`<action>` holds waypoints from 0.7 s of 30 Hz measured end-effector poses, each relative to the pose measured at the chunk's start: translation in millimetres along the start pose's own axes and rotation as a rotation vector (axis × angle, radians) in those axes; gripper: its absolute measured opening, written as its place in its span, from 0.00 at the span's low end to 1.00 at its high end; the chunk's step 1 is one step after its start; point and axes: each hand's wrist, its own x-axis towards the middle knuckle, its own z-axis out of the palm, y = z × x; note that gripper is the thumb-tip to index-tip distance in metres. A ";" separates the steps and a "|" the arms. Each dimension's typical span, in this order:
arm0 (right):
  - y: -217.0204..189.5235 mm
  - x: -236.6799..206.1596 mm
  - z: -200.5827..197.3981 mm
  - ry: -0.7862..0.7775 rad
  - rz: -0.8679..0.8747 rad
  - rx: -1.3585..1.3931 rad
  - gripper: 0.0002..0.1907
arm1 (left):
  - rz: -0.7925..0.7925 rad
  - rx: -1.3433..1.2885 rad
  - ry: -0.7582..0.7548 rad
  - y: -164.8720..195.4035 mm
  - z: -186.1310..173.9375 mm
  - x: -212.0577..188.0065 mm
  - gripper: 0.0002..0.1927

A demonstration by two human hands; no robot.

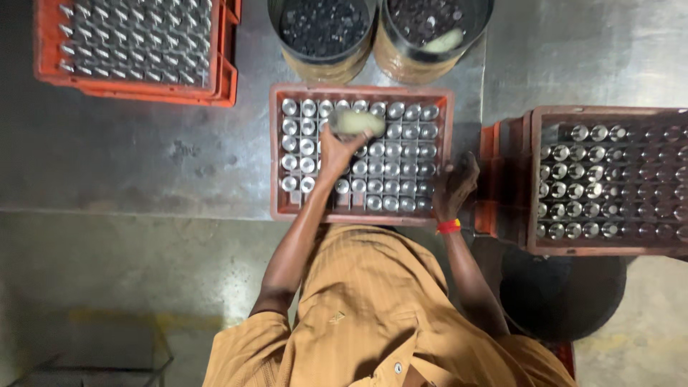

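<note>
A red crate (362, 92) on the steel table holds rows of shiny metal cylinders (401, 168) standing upright. My left hand (335, 150) is over the crate's upper middle and grips a pale pad (356, 122) that is pressed on the cylinder tops. My right hand (455, 188) lies on the crate's right rim with its fingers curled over the edge. A red band (448, 226) sits on that wrist.
Two round bins (326, 29) (430, 25) of small dark parts stand behind the crate; one holds a pale lump. A second red crate (136, 43) of metal parts is at the far left, and a third (609, 179) at the right. A dark round container (562, 297) sits below it.
</note>
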 end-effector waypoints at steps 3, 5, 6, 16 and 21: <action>-18.5 -15.0 1.0 -0.262 0.010 0.530 0.20 | -0.040 -0.165 -0.129 -21.9 14.7 -55.3 0.32; -32.3 -27.8 7.0 -0.548 0.571 1.053 0.25 | -0.009 -0.150 -0.175 -25.3 23.3 -83.9 0.32; -38.3 -33.8 9.4 -0.675 0.875 1.298 0.28 | 0.027 -0.113 -0.184 -24.3 27.1 -97.8 0.31; -62.6 -32.9 -22.0 -0.517 0.571 1.149 0.35 | -0.020 -0.006 -0.273 -5.3 13.5 -133.4 0.28; -71.2 -33.1 -32.2 -0.500 0.554 1.130 0.45 | 0.064 0.033 -0.370 -9.1 16.1 -136.9 0.27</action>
